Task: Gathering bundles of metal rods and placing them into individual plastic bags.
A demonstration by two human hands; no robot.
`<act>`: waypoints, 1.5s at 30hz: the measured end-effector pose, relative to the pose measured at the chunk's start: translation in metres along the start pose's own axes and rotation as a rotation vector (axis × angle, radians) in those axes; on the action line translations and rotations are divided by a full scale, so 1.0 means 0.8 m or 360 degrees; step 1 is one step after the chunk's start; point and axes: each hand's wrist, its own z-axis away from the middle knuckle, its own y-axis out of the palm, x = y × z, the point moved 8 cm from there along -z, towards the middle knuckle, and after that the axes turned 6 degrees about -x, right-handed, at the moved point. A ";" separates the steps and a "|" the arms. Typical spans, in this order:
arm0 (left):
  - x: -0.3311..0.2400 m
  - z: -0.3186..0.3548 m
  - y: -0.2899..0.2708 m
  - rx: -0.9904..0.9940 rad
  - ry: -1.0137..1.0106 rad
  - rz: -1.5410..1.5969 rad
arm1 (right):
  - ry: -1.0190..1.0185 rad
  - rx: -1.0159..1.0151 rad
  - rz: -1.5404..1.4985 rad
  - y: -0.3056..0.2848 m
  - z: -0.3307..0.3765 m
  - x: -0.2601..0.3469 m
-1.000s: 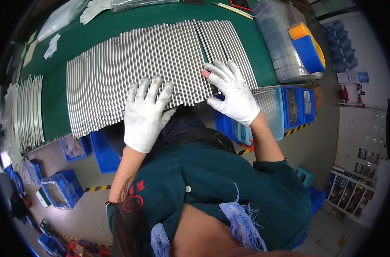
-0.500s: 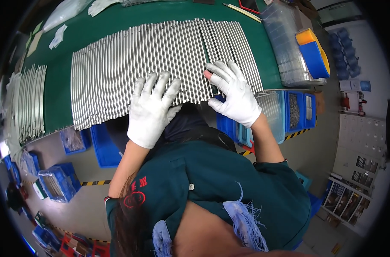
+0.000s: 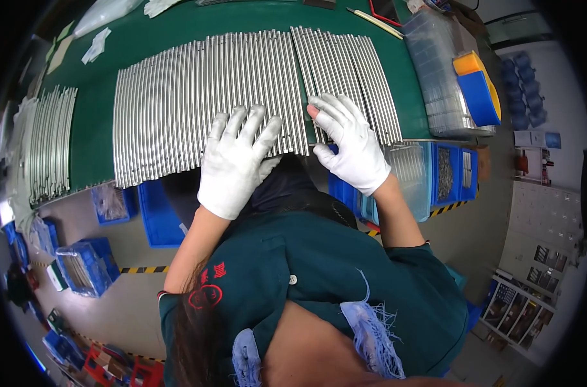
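A wide row of thin silver metal rods (image 3: 177, 103) lies side by side on a green table. My left hand (image 3: 235, 161), in a white glove, rests flat on the near ends of these rods, fingers spread and its thumb by the table edge. A narrow green gap parts them from a smaller group of rods (image 3: 345, 71) on the right. On that group's near ends lies my gloved right hand (image 3: 351, 142), fingers stretched out and thumb apart. One bare fingertip pokes out of the right glove. Neither hand is closed around a rod.
Another bundle of rods (image 3: 51, 142) lies at the table's left end. Clear plastic trays (image 3: 429, 77) and a blue and yellow tape roll (image 3: 479, 90) are at the right. Below the edge stand blue bins (image 3: 161, 216). A pen-like tool (image 3: 374, 22) lies at the back.
The gap between the two groups of rods has widened slightly at its near end. My left hand has shifted a little to the right in view; the right hand stays almost in place.
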 end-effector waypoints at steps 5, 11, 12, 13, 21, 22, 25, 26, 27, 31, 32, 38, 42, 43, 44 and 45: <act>0.000 0.000 0.000 -0.0001 -0.0001 0.0019 | -0.0042 0.0108 0.0014 0.005 -0.009 0.021; 0.000 0.002 0.001 -0.0015 0.0002 0.0011 | -0.0059 0.0068 -0.0065 0.008 -0.012 0.016; 0.000 0.002 0.001 -0.0010 0.0006 0.0014 | -0.0043 0.0043 -0.0113 0.007 -0.015 0.019; 0.000 0.001 0.001 -0.0017 0.0003 0.0021 | -0.0027 0.0018 -0.0162 0.006 -0.019 0.024; 0.000 0.001 0.000 -0.0035 -0.0014 0.0049 | -0.0031 0.0056 -0.0012 0.023 -0.025 0.027; 0.000 0.002 -0.001 -0.0051 -0.0010 0.0044 | -0.0027 0.0037 -0.0054 0.023 -0.025 0.026; 0.000 0.003 -0.003 -0.0052 -0.0002 0.0054 | -0.0058 0.0040 -0.0127 0.023 -0.030 0.038; 0.000 0.003 -0.003 -0.0038 0.0001 0.0050 | -0.0066 0.0084 -0.0054 0.026 -0.033 0.042; 0.001 0.004 -0.001 -0.0049 0.0006 0.0040 | -0.0073 0.0085 -0.0056 0.027 -0.034 0.043; 0.007 0.011 -0.005 -0.0064 0.0015 0.0146 | -0.0070 0.0077 -0.0049 0.030 -0.035 0.041; 0.014 0.016 -0.011 -0.0047 -0.0023 0.0130 | -0.0058 0.0083 -0.0077 0.031 -0.035 0.039; 0.105 0.043 -0.044 -0.0030 -0.0271 -0.0100 | -0.0122 0.0176 -0.0019 0.034 -0.041 0.051; 0.204 0.073 -0.090 -0.0392 -0.0546 -0.0061 | -0.0104 0.0076 -0.0101 0.037 -0.043 0.048; 0.230 0.082 -0.095 -0.0477 -0.0777 0.0426 | -0.0111 0.0080 -0.0102 0.036 -0.043 0.049; 0.251 0.090 -0.092 -0.0517 -0.1080 0.1000 | -0.0107 0.0086 -0.0155 0.034 -0.044 0.051; 0.276 0.097 -0.088 -0.0678 -0.0932 0.1278 | -0.0114 0.0091 -0.0212 0.031 -0.046 0.056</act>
